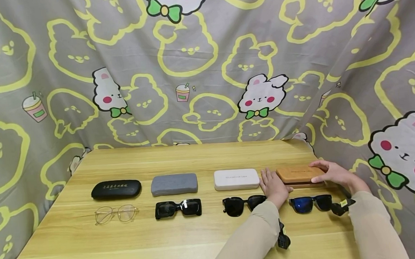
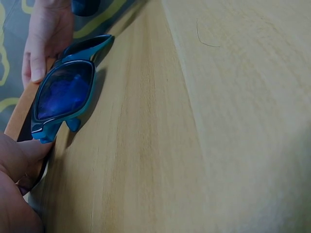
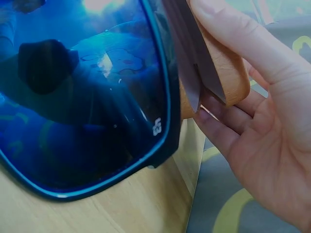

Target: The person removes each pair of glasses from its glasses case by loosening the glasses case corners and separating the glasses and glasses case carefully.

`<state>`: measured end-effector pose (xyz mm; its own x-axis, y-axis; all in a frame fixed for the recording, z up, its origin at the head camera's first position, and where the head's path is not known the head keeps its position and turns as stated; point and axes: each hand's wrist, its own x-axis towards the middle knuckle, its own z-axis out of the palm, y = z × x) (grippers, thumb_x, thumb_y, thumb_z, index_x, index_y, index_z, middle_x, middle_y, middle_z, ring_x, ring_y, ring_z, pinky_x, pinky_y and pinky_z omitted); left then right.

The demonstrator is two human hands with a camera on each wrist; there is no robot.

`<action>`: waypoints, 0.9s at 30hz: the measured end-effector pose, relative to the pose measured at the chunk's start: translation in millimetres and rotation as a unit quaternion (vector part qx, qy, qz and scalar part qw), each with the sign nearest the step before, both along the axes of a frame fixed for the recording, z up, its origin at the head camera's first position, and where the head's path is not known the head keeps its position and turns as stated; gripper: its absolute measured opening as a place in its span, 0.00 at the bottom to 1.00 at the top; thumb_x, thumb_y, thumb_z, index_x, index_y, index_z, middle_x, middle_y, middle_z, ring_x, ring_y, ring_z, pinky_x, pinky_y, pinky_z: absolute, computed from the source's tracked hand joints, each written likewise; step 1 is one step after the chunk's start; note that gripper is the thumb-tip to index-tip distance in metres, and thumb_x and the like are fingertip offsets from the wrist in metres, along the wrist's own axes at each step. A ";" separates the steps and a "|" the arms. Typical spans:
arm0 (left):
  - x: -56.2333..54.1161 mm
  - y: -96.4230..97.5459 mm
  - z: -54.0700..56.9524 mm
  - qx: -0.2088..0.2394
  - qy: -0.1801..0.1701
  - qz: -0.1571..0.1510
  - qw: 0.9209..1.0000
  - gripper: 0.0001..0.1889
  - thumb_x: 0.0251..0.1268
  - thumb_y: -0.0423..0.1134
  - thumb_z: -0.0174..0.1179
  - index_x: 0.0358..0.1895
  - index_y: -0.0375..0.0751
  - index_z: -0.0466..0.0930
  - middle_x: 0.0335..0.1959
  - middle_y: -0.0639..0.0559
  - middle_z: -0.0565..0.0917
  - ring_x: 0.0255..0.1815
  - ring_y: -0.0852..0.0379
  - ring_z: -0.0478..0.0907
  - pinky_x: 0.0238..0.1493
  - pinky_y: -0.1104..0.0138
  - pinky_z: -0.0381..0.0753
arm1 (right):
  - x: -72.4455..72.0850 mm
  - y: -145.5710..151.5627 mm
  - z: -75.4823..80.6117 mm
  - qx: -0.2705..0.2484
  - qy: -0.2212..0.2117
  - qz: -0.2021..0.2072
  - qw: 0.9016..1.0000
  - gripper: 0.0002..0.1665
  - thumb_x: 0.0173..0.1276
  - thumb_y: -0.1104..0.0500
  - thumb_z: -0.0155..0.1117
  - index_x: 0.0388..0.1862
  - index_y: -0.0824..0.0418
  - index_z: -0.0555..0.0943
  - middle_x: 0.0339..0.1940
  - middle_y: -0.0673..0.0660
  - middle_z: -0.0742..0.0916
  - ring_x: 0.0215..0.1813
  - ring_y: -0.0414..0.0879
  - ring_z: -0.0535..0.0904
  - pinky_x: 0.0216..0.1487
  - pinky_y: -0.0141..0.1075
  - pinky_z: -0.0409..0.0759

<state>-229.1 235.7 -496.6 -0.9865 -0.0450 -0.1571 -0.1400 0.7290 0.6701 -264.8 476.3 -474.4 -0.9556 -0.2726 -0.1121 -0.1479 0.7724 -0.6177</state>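
A brown glasses case (image 1: 297, 174) lies at the right of the row, its lid slightly raised from the base in the right wrist view. My right hand (image 1: 336, 174) grips its right end, thumb (image 3: 243, 29) along the lid and fingers near the gap. At the case's left end, my left hand (image 1: 276, 186) lies with fingers stretched out and thumb (image 2: 31, 150) against the lower front. Just in front of the case are blue-lensed sunglasses (image 1: 303, 205), standing with folded temples.
Further left stand a white case (image 1: 236, 179), a grey case (image 1: 174, 184) and a black case (image 1: 116, 189). Before them lie dark sunglasses (image 1: 234, 206), thick black-framed sunglasses (image 1: 167, 209) and thin-framed clear glasses (image 1: 117, 214). A patterned curtain (image 1: 197, 78) surrounds the wooden table (image 1: 129, 253).
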 end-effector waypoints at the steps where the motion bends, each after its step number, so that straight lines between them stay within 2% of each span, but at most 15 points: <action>1: -0.1 0.0 0.0 -0.005 0.000 -0.001 1.000 0.41 0.48 0.54 0.74 0.67 0.49 0.68 0.78 0.57 0.58 0.81 0.57 0.47 0.78 0.58 0.52 | 0.1 0.3 -0.1 -0.004 -0.001 0.000 1.000 0.39 0.58 0.52 0.74 0.64 0.67 0.71 0.69 0.73 0.71 0.65 0.46 0.69 0.47 0.18 0.68; 4: -0.5 1.1 -1.0 -0.019 -0.001 -0.003 1.000 0.42 0.47 0.56 0.73 0.67 0.50 0.68 0.78 0.58 0.58 0.81 0.58 0.47 0.78 0.58 0.53 | 0.6 0.7 -0.6 -0.015 -0.004 -0.001 1.000 0.39 0.58 0.52 0.74 0.64 0.67 0.71 0.69 0.73 0.71 0.57 0.23 0.64 0.47 0.17 0.68; 7: -1.3 1.2 -1.7 -0.021 0.000 -0.002 1.000 0.42 0.47 0.57 0.73 0.67 0.50 0.68 0.78 0.58 0.59 0.80 0.58 0.48 0.77 0.58 0.54 | 0.6 0.5 -1.1 -0.023 -0.006 -0.003 1.000 0.39 0.58 0.52 0.74 0.64 0.67 0.71 0.68 0.73 0.71 0.52 0.14 0.59 0.46 0.18 0.69; 21: -1.3 1.0 -1.4 -0.012 0.003 0.002 1.000 0.42 0.46 0.55 0.74 0.68 0.50 0.68 0.77 0.57 0.59 0.80 0.57 0.48 0.78 0.59 0.52 | 3.7 -1.6 -4.0 -0.049 -0.009 -0.009 0.999 0.40 0.58 0.54 0.74 0.65 0.69 0.70 0.68 0.74 0.71 0.50 0.16 0.63 0.46 0.18 0.70; 27: -0.8 1.3 -1.0 -0.016 -0.003 0.002 1.000 0.43 0.46 0.56 0.74 0.68 0.50 0.68 0.77 0.58 0.59 0.80 0.58 0.48 0.78 0.59 0.53 | 4.4 -2.4 -5.1 -0.046 0.001 -0.006 0.999 0.40 0.57 0.56 0.75 0.64 0.69 0.70 0.65 0.74 0.74 0.49 0.22 0.69 0.44 0.21 0.73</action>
<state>-229.9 237.1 -497.7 -0.9855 -0.0539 -0.1611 -0.1466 0.7493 0.6458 -260.5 474.0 -479.5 -0.9587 -0.2709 -0.0861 -0.1403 0.7143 -0.6856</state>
